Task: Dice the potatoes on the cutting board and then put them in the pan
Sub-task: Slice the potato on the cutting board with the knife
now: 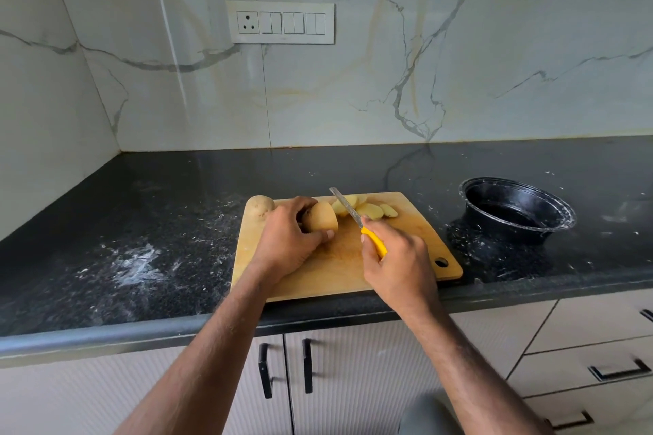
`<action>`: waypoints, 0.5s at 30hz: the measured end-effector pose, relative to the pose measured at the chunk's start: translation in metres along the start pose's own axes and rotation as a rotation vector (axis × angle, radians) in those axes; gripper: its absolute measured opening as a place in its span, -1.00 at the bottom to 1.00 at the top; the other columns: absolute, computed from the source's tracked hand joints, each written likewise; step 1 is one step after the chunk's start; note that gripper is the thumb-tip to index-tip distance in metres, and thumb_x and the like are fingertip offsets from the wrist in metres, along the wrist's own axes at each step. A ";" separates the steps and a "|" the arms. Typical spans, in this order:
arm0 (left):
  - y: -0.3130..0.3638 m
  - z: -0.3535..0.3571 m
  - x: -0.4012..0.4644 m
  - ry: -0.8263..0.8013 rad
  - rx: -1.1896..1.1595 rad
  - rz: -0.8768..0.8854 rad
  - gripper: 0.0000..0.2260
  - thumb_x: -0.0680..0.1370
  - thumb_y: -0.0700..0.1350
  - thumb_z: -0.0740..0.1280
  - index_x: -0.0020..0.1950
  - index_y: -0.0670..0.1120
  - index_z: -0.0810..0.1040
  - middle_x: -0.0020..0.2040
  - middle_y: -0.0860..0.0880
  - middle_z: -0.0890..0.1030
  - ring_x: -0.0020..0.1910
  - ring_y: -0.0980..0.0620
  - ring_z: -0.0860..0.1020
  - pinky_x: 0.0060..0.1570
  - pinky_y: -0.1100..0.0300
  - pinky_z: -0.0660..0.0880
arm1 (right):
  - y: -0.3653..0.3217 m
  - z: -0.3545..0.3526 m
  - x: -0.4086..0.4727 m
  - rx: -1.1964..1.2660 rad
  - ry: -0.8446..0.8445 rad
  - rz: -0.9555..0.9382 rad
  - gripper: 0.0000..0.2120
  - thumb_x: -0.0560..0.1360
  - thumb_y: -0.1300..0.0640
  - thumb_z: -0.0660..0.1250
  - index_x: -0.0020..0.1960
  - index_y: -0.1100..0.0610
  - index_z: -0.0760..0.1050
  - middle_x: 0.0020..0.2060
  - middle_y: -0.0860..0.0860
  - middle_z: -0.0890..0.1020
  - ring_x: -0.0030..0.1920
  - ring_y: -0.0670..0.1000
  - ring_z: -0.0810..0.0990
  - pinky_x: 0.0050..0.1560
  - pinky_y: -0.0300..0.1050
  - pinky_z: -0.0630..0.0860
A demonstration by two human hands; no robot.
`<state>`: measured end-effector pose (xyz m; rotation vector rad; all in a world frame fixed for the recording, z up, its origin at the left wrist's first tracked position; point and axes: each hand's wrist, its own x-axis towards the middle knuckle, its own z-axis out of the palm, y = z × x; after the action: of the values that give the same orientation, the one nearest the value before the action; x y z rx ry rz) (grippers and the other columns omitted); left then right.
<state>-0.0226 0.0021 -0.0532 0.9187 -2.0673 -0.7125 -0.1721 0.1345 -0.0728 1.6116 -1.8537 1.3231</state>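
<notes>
Potato (pixel 321 217) sits mid-board (pixel 339 268), our left hand (pixel 286 244) curled around it, cut face toward 3 o'clock. Our right hand (pixel 395 258) grips the knife (pixel 357 219) by its yellow handle, blade angled toward 11 o'clock beside that face. Slices (pixel 369 209) lie at the board's 12 o'clock, a whole potato (pixel 259 207) at 10. At 3 o'clock on the surface (pixel 141 222) stands the pan (pixel 516 210).
</notes>
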 end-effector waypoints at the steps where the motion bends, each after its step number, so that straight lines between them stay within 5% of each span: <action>1: 0.001 0.000 0.000 0.000 0.008 0.004 -0.45 0.40 -0.03 0.59 0.36 -0.02 0.54 0.10 0.15 0.57 0.06 0.20 0.52 -0.05 0.49 0.38 | 0.000 0.000 -0.001 -0.002 0.007 -0.001 -0.70 0.52 0.21 0.43 0.25 0.12 0.63 -0.07 -0.01 0.74 -0.20 -0.06 0.69 -0.23 -0.29 0.59; 11: 0.008 -0.002 -0.005 0.010 -0.030 -0.033 -0.39 0.37 -0.04 0.62 0.38 -0.05 0.52 0.23 0.03 0.61 0.18 0.09 0.56 0.23 0.16 0.54 | -0.002 -0.002 0.000 0.013 -0.023 0.008 -0.71 0.54 0.19 0.41 0.26 0.12 0.62 -0.08 -0.01 0.74 -0.20 -0.09 0.68 -0.23 -0.45 0.46; 15: 0.008 -0.002 -0.005 0.028 -0.030 -0.051 -0.39 0.35 -0.01 0.63 0.35 -0.06 0.53 0.21 0.02 0.62 0.17 0.09 0.57 0.20 0.19 0.54 | -0.002 -0.002 0.000 0.016 -0.042 -0.024 -0.70 0.54 0.20 0.40 0.27 0.14 0.61 -0.03 0.01 0.74 -0.12 -0.04 0.71 -0.15 -0.24 0.64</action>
<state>-0.0220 0.0109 -0.0486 0.9623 -2.0101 -0.7509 -0.1711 0.1362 -0.0714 1.6774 -1.8462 1.3066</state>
